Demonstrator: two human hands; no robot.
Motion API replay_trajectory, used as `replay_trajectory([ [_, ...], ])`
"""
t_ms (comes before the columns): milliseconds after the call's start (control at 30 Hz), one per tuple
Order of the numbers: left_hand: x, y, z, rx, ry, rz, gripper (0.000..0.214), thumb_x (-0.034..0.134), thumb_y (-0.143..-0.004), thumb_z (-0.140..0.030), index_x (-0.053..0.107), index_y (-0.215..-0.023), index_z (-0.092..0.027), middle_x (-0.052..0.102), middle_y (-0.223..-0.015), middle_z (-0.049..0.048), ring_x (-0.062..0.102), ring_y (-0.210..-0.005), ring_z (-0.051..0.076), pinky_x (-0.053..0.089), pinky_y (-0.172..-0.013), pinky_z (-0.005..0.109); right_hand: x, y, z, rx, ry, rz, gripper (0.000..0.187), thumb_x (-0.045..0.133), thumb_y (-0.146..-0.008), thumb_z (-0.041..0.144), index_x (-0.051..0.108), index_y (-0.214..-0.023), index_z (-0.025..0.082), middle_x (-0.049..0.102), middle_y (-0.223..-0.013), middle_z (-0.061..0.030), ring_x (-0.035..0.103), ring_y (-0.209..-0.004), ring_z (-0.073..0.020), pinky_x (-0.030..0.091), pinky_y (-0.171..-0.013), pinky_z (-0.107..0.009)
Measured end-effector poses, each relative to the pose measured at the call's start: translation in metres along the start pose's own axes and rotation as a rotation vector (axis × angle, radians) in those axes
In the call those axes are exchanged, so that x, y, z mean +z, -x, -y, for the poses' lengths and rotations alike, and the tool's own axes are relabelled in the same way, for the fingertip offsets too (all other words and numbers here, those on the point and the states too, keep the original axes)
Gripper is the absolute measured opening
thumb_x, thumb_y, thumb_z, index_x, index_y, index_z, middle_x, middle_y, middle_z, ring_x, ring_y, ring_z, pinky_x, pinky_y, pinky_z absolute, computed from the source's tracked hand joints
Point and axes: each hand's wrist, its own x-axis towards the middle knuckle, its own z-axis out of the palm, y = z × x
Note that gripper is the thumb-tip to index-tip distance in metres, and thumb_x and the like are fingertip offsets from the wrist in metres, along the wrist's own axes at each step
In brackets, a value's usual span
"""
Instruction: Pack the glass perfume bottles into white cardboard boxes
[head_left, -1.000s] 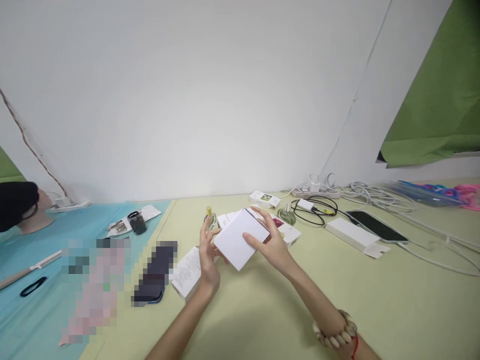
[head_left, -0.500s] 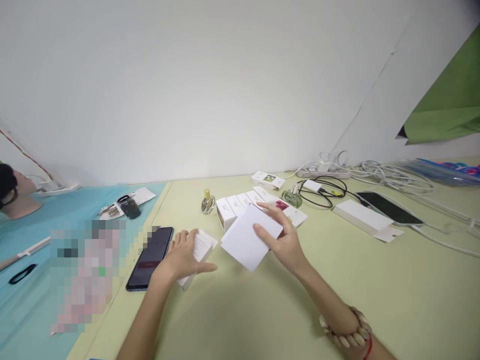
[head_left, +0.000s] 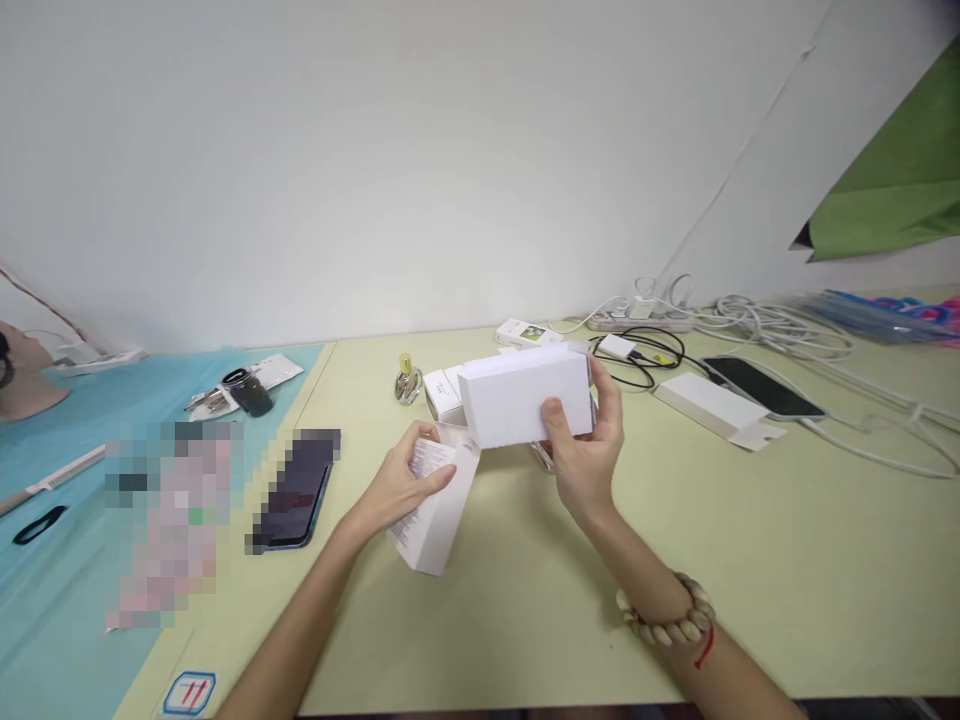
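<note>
My left hand is closed round a white printed carton, held tilted above the table with small text along its side. In my right hand is a plain white box, gripped at its right end and held level. Its left end meets the upper end of the printed carton; whether one enters the other I cannot tell. Behind them stands a row of small white boxes, mostly hidden by the plain box. A glass perfume bottle with a gold cap is left of that row.
A phone lies to the left, beside a blue sheet bearing a dark jar and a partly blurred pink item. At right are an opened white box, a second phone and tangled cables.
My left hand has lifted the printed carton off the table and moved right with it. My right hand has turned the white box level, and the two now meet.
</note>
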Motion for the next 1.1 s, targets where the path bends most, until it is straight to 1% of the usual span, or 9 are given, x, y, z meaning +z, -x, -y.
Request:
replay_trajectory([
  [133,0.021,-0.004,0.007,0.001,0.064,-0.022,0.029,0.057,-0.074,-0.043,0.044,-0.087,-0.020,0.052,-0.084,-0.0019,0.050,-0.074,0.012,0.040,-0.066,0.022,0.004,0.011,-0.004,-0.095,0.019,0.053,0.057,0.060,-0.077,0.031,0.037,-0.129,0.027,0.047,-0.127,-0.0097,0.052,-0.109,-0.0234,0.051,-0.083,-0.040],
  [367,0.033,-0.001,0.000,-0.019,0.042,0.122,0.029,0.060,-0.072,-0.044,0.056,-0.085,-0.019,0.059,-0.098,0.0037,0.054,-0.095,0.020,0.044,-0.082,0.031,0.005,0.016,-0.006,-0.127,0.090,0.125,0.055,0.061,-0.076,0.031,0.040,-0.127,0.026,0.051,-0.122,-0.0116,0.054,-0.104,-0.0234,0.051,-0.083,-0.041],
  [467,0.039,0.002,0.002,-0.062,0.091,0.154,0.040,0.061,-0.071,-0.045,0.054,-0.099,-0.019,0.059,-0.102,0.0061,0.056,-0.094,0.021,0.047,-0.078,0.034,0.004,0.014,-0.005,-0.150,0.102,0.139,0.053,0.063,-0.074,0.033,0.045,-0.123,0.025,0.054,-0.118,-0.0105,0.056,-0.101,-0.0223,0.051,-0.081,-0.039],
  [567,0.042,0.003,0.004,-0.071,0.181,0.098,0.064,0.064,-0.069,-0.043,0.038,-0.123,-0.021,0.052,-0.120,0.0105,0.053,-0.107,0.024,0.047,-0.084,0.036,0.003,0.013,-0.004,-0.180,0.122,0.146,0.045,0.064,-0.072,0.034,0.053,-0.115,0.025,0.057,-0.114,-0.0084,0.055,-0.103,-0.0229,0.050,-0.082,-0.038],
  [633,0.041,0.004,0.005,-0.084,0.193,0.051,0.072,0.066,-0.068,-0.043,0.032,-0.127,-0.021,0.047,-0.126,0.0119,0.048,-0.114,0.025,0.046,-0.089,0.038,0.003,0.013,-0.003,-0.184,0.125,0.176,0.041,0.064,-0.072,0.033,0.056,-0.112,0.026,0.060,-0.111,-0.0068,0.056,-0.102,-0.0225,0.050,-0.082,-0.038],
  [700,0.039,0.004,0.003,-0.088,0.187,0.001,0.070,0.067,-0.067,-0.042,0.033,-0.124,-0.021,0.047,-0.125,0.0120,0.047,-0.115,0.025,0.045,-0.090,0.038,0.003,0.012,-0.002,-0.195,0.124,0.212,0.039,0.065,-0.072,0.032,0.057,-0.111,0.027,0.061,-0.107,-0.0051,0.057,-0.098,-0.0212,0.050,-0.082,-0.036],
  [767,0.035,0.004,0.000,-0.070,0.195,-0.034,0.062,0.068,-0.067,-0.041,0.036,-0.116,-0.021,0.051,-0.118,0.0102,0.051,-0.110,0.023,0.047,-0.086,0.036,0.002,0.010,0.000,-0.227,0.125,0.246,0.038,0.065,-0.072,0.031,0.058,-0.110,0.028,0.063,-0.104,-0.0040,0.058,-0.093,-0.0199,0.050,-0.079,-0.035],
  [900,0.026,0.004,-0.008,-0.028,0.224,-0.081,0.051,0.067,-0.068,-0.039,0.032,-0.102,-0.023,0.055,-0.096,0.0020,0.061,-0.081,0.015,0.050,-0.062,0.025,-0.004,0.001,0.004,-0.332,0.161,0.321,0.038,0.067,-0.071,0.030,0.060,-0.109,0.028,0.065,-0.099,-0.0042,0.060,-0.085,-0.0195,0.050,-0.073,-0.034],
  [1100,0.020,0.009,-0.014,0.068,0.065,-0.139,0.050,0.069,-0.065,-0.040,0.033,-0.095,-0.024,0.053,-0.091,-0.0008,0.059,-0.065,0.010,0.043,-0.047,0.017,-0.016,-0.012,0.015,-0.456,0.216,0.406,0.042,0.067,-0.071,0.030,0.058,-0.113,0.031,0.066,-0.093,-0.0023,0.059,-0.075,-0.0174,0.050,-0.068,-0.033],
])
